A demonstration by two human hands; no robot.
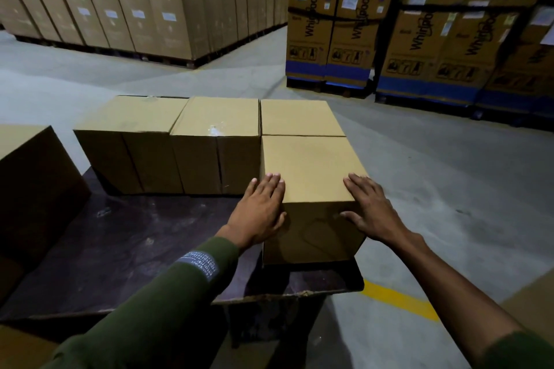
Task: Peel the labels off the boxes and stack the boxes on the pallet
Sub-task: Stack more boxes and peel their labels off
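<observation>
A grey concrete floor (449, 176) with a yellow painted line (401, 301) lies before tall blue-banded Whirlpool cartons (443, 38).

You have one view only, worn on your head, wide-angle, looking forward and down. It sits close above the nearest box (311, 176), which lies just right of centre on the dark pallet (126, 248). Your left hand (257, 212) and right hand (371, 212) reach into view from the bottom edge towards that box. Beyond the box, the view faces across the grey floor (434, 176) to stacked cartons (135, 8) far behind it on the left and printed cartons (419, 38) far behind on the right.
</observation>
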